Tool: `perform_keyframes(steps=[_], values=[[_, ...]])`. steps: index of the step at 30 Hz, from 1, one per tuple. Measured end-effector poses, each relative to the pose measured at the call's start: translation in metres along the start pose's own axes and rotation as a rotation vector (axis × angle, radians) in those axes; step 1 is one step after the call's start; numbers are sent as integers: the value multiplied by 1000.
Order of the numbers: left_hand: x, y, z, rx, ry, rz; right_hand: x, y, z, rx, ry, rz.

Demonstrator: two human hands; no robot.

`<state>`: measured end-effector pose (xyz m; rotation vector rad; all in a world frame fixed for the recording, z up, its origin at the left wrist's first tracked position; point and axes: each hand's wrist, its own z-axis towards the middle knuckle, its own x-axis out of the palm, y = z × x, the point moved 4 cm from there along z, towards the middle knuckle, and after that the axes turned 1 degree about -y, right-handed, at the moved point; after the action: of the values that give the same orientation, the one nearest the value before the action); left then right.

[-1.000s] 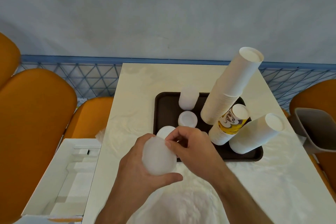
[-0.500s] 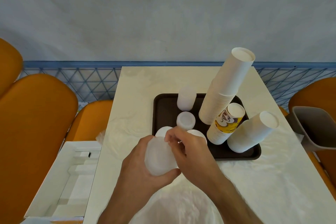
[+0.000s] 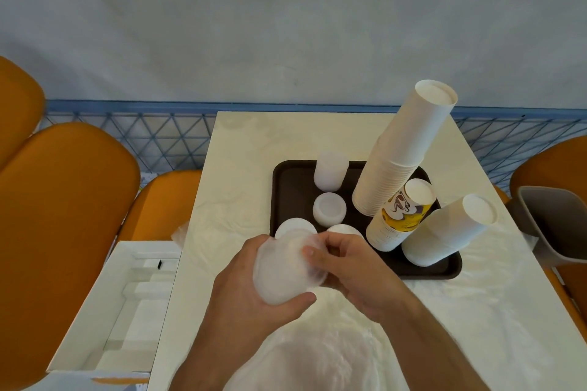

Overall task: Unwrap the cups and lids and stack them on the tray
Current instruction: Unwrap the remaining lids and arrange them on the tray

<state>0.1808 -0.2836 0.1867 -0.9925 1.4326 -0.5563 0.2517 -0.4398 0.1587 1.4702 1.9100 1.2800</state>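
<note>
done: three cup stacks and lid piles set on tray | in hand: lid stack gripped by left hand, pinched by right hand, held just before tray | left: judged unwrapping, stacking

wall: seen plain, grey-blue | table: white, marbled | chairs: orange, placed at left | railing: blue mesh, set behind
</note>
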Motion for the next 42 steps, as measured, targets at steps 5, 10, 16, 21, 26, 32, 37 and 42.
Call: perform_keyframes(steps=[5, 10, 16, 21, 26, 32, 37, 42], values=[[-10, 8, -2, -15, -31, -45, -35, 22, 36, -173, -224, -15], [-18, 10, 0, -8, -34, -67, -73, 32, 96, -482, -453, -874], [-26, 16, 1, -36, -44, -66, -81, 4, 138, -416, -406, -1200], [-29, 21, 2, -94, -50, -56, -79, -1, 144, -296, -372, -1341], [-28, 21, 3, -109, -34, -36, -80, -5, 152, -137, -333, -1393], [-28, 22, 5, -107, -30, -37, -80, 1, 166, -81, -343, -1417], [-29, 23, 4, -130, -21, -37, -81, 5, 172, -39, -376, -1449], [-28, 26, 4, -137, -18, -46, -86, 5, 174, -32, -369, -1471]])
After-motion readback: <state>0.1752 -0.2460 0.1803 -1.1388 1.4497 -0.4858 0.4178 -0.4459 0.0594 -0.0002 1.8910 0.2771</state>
